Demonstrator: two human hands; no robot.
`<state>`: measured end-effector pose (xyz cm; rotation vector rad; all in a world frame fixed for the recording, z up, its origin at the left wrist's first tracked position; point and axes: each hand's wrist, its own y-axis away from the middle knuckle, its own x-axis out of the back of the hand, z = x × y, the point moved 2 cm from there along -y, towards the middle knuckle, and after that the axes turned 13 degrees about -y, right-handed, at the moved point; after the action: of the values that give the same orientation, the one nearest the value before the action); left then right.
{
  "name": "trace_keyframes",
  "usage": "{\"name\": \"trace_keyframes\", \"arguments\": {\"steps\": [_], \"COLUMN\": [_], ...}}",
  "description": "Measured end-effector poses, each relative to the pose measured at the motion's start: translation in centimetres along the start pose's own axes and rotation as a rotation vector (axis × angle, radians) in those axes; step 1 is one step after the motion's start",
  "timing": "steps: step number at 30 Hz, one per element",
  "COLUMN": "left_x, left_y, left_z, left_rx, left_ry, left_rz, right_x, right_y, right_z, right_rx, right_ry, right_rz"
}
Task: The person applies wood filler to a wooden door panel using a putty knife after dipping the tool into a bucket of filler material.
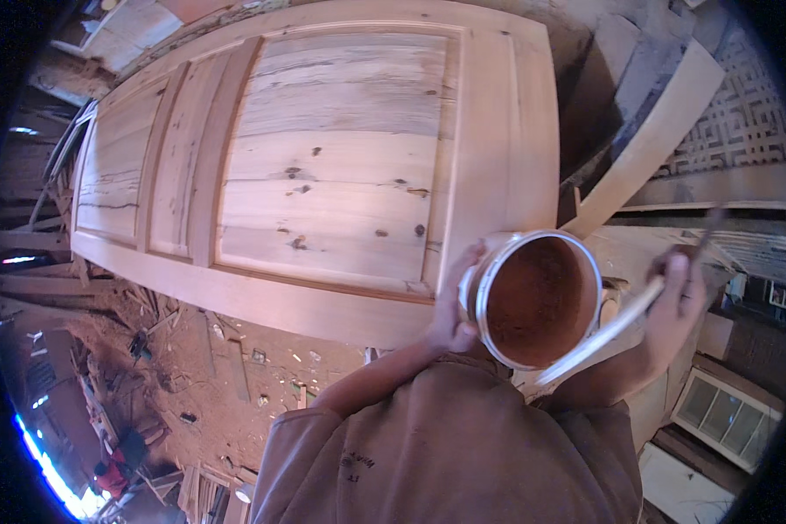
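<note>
A round bucket [592,266] with a pale rim is tilted toward me beside the corner of a wooden panelled door [506,157]. Reddish-brown material [533,301] coats its inside; whether powder or paste I cannot tell. My left hand [456,306] grips the bucket's left side, fingers wrapped round its wall. Off to the right of the bucket, my right hand [675,306] is closed on a thin whitish lid-like piece [607,334], seen nearly edge-on. A dark, narrow thing [712,229], smeared by motion, sticks up past the fingers of that hand; its kind is unclear.
The door stretches away to the far left, with knots in its panels. Wood scraps and dust litter the floor [236,367] at left. A curved plank [655,140] and a lattice panel [734,113] are at right, above a small paned frame [725,417]. Another person [113,476] is at lower left.
</note>
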<state>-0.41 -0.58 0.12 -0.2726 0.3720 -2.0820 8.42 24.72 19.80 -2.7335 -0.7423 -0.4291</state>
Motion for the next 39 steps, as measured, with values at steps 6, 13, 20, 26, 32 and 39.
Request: {"name": "trace_keyframes", "arguments": {"steps": [6,13,20,26,32,39], "left_x": [4.3,6.8,3.6,1.5,-1.0,-0.8], "left_y": [1.5,3.4,3.4,3.5,-1.0,-0.7], "left_z": [0.2,1.5,2.7,2.1,4.3,2.7], "left_rx": [0.219,0.308,0.231,0.197,0.374,0.283], "left_ry": [-0.048,-0.164,-0.134,-0.229,0.070,-0.019], "left_rz": [0.165,-0.042,-0.207,-0.319,-0.295,-0.259], "right_x": [6.4,-12.7,-20.1,-10.8,0.4,-4.0], "right_y": [-9.0,-14.9,-11.0,-9.0,0.5,7.0], "right_z": [1.2,6.8,13.9,16.2,0.2,-2.4], "right_rx": [0.178,0.444,0.391,0.324,0.195,0.131], "right_ry": [0.163,0.220,0.161,0.080,0.486,0.866], "right_rz": [0.482,-0.028,-0.468,-0.183,-0.603,-1.133]}}
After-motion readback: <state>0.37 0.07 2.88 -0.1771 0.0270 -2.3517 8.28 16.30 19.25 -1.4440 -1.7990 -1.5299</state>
